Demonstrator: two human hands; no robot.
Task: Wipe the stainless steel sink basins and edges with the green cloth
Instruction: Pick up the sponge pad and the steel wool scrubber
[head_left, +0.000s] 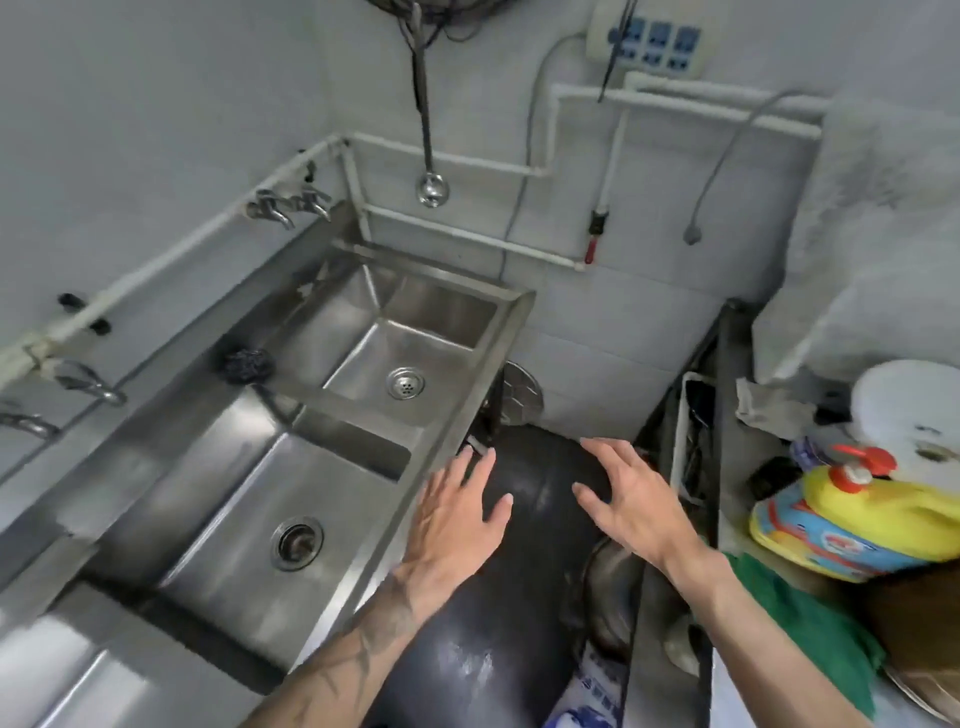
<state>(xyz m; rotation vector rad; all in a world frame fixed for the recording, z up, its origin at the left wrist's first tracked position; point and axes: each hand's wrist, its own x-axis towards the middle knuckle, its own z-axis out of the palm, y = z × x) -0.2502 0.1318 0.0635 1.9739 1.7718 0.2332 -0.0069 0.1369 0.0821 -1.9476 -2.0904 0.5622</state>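
Observation:
A stainless steel sink unit (457, 410) runs along the left wall, with a far basin (363, 343) and a near basin (234, 499), each with a round drain. The green cloth (810, 629) lies on the counter at the right, partly under my right forearm and a brown object. My left hand (452, 514) hovers open over the sink's front edge, fingers spread, holding nothing. My right hand (628, 504) is open above the dark floor, empty, to the left of the cloth.
A dark scouring pad (247, 365) sits on the sink's back ledge. Taps (291, 205) stick out from the wall pipe. A ladle (431, 187) hangs on the back wall. A yellow bottle (872, 519) and a white container (914, 415) crowd the right counter. A dark wet floor (519, 597) lies between.

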